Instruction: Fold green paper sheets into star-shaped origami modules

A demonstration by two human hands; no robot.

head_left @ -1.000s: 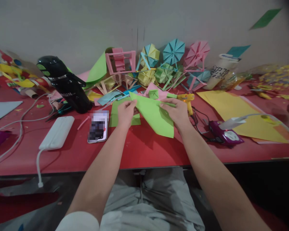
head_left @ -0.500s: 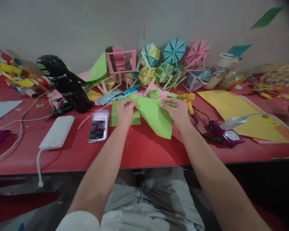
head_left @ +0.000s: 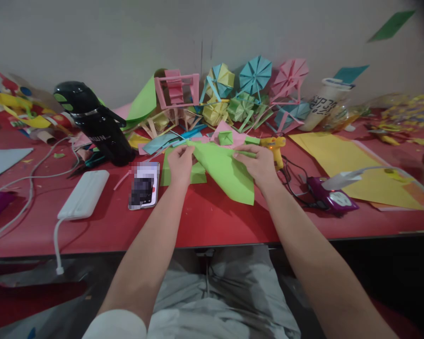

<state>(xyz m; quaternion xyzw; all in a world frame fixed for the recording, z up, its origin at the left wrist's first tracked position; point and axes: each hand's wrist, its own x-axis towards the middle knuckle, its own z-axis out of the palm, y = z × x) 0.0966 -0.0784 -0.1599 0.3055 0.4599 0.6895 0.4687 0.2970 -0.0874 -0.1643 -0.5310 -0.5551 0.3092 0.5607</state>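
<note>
Between my hands a bright green sheet of paper [head_left: 228, 176] hangs at a slant, curling slightly, its lower corner over the red table [head_left: 212, 223]. My left hand [head_left: 181, 162] pinches its upper left corner between thumb and fingers. On the other side, my right hand [head_left: 256, 162] is closed on the sheet's right part near the upper edge. Behind my left hand lies another green paper piece [head_left: 166, 175], partly hidden by the hand. A small folded green paper square [head_left: 225, 138] rests on pink paper [head_left: 217, 128] just beyond the sheet.
A phone [head_left: 144, 186], a white power bank [head_left: 85, 194] and a black bottle [head_left: 99, 127] stand or lie on the left. A yellow glue gun [head_left: 276, 149], a purple power strip [head_left: 330, 197] and yellow paper sheets [head_left: 356, 165] lie right. Folded paper wheels [head_left: 256, 75] line the wall.
My left hand has shifted slightly left, with the green sheet's corner in it. The sheet looks a little flatter; my right hand has barely moved.
</note>
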